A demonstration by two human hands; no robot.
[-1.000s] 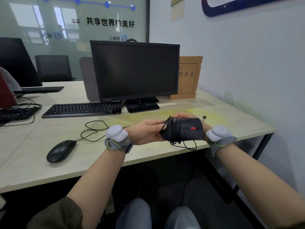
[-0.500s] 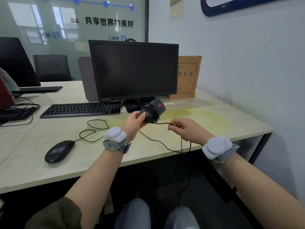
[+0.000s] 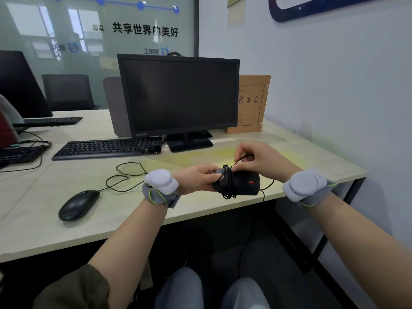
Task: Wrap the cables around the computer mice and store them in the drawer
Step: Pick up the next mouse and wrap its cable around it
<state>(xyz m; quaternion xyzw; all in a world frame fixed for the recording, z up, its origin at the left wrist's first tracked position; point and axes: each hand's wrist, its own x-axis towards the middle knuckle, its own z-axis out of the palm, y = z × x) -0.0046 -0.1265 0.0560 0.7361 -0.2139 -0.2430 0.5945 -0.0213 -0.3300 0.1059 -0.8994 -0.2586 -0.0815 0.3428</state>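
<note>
My left hand (image 3: 196,178) grips a black mouse with a red scroll wheel (image 3: 244,185) by its rear, just above the desk's front edge. Several turns of its thin black cable (image 3: 229,186) are wound around its middle. My right hand (image 3: 260,160) pinches the cable just above the mouse; a loose length of cable hangs down past the desk edge below. A second black mouse (image 3: 78,205) lies on the desk at the left, its cable (image 3: 124,175) lying in loose loops behind it. No drawer is in view.
A black monitor (image 3: 178,97) and keyboard (image 3: 107,148) stand behind my hands on the pale desk (image 3: 200,208). A brown file box (image 3: 252,103) leans by the right wall. More keyboards and cables lie at the far left. My knees are under the desk.
My left hand lowered the mouse from near the monitor stand back toward the desk's front edge. My right hand moved up from the loose cable to just above the mouse.
</note>
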